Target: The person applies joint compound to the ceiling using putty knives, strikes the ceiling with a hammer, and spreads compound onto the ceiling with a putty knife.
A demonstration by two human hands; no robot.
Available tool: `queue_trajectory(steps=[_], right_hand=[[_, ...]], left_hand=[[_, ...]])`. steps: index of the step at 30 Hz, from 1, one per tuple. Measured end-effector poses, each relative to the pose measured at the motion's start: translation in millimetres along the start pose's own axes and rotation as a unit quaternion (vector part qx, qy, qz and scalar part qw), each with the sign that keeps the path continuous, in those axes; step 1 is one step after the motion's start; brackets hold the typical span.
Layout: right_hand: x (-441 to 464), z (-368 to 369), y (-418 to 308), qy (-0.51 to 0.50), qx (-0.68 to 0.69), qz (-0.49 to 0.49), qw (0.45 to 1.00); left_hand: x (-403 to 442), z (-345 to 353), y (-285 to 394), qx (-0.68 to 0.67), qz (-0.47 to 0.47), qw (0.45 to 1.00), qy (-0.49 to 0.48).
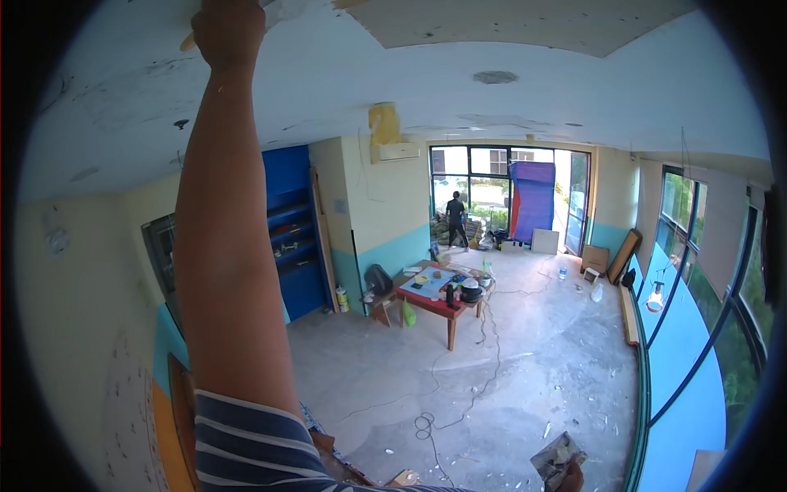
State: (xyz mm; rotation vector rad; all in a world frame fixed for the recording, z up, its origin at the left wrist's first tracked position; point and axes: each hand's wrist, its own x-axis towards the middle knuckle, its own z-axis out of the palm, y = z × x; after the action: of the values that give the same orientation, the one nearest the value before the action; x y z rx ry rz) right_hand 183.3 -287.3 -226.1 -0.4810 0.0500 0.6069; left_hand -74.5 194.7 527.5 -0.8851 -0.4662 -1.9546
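One arm in a striped sleeve reaches up on the left side of the view. At its end my left hand [228, 34] is closed against the ceiling [311, 82], round something with an orange-yellow part that juts out at its left. At the lower right, my right hand [571, 477] grips a flat, smeared plate [557, 459] from below; the plate is greyish and stained. A large bare, beige patch [508, 23] shows on the ceiling to the right of my left hand.
Far below stands a red-edged table [452, 326] with clutter. Cables [425, 425] and debris lie on the floor [525, 369]. A person [456, 220] in dark clothes stands by the far windows. Blue shelves [291, 246] are on the left; windows [697, 303] line the right.
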Motion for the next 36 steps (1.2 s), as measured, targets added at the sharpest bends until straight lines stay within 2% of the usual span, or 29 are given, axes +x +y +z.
queue_trajectory(steps=[2,5,8,11,14,17,20,23,26,27,29,30,32,33,34,35,36], right_hand=[[-5.0,5.4,0.3,0.059,-0.051,-0.019,0.997],[1.2,-13.2,1.7,0.03,-0.13,-0.048,0.99],[3.4,-17.8,0.2,0.028,-0.092,-0.024,0.995],[12.4,-31.7,2.2,-0.012,0.015,0.021,1.0],[-1.6,10.6,-0.6,0.084,-0.003,0.016,0.996],[2.6,0.8,-1.9,0.099,-0.014,0.025,0.995],[0.0,2.4,-4.6,0.038,-0.015,0.036,0.999],[-4.6,29.0,-3.6,0.14,-0.037,0.026,0.989],[8.6,-11.2,-3.2,0.032,0.003,0.04,0.999],[13.2,-20.4,-1.4,0.006,0.028,0.055,0.998],[22.4,-34.4,3.0,-0.047,0.078,0.085,0.992],[24.2,-28.9,5.3,-0.024,0.063,0.082,0.994],[25.9,-7.0,12.1,0.021,0.031,0.076,0.996],[18.2,23.0,11.3,0.002,0.017,0.082,0.997],[21.4,31.7,16.5,-0.008,0.012,0.083,0.996],[32.1,36.5,24.7,-0.019,0.006,0.082,0.996],[41.1,40.1,32.4,-0.03,0.0,0.082,0.996]], left_hand=[[7.3,-8.6,1.4,-0.013,-0.017,1.0,0.003],[10.3,-12.8,0.2,-0.033,-0.027,0.999,0.029],[3.0,-26.1,0.9,-0.042,-0.119,0.992,-0.028],[-3.2,-16.3,-22.5,-0.058,-0.144,0.988,0.025],[-2.9,-18.4,-26.1,-0.075,-0.062,0.995,-0.016],[-3.2,-14.4,-12.3,-0.061,-0.064,0.993,-0.082],[5.3,-12.7,-5.0,-0.044,-0.065,0.991,-0.112],[16.9,-3.8,-21.9,-0.072,0.009,0.991,0.116],[16.3,-28.7,-31.3,-0.114,-0.089,0.989,-0.011],[11.3,-35.4,-34.0,-0.092,-0.062,0.994,0.017],[-13.9,-57.5,-24.3,-0.131,-0.18,0.975,-0.026],[-30.1,-74.3,-17.0,-0.149,-0.237,0.959,-0.047],[-81.2,-104.4,-6.4,-0.211,-0.221,0.95,-0.063],[-110.4,-131.7,7.0,-0.249,-0.332,0.891,-0.182],[-138.2,-159.7,25.9,-0.325,-0.412,0.817,-0.238],[-178.0,-180.3,32.9,-0.382,-0.419,0.764,-0.307],[-234.4,-192.6,31.0,-0.442,-0.367,0.736,-0.359]])
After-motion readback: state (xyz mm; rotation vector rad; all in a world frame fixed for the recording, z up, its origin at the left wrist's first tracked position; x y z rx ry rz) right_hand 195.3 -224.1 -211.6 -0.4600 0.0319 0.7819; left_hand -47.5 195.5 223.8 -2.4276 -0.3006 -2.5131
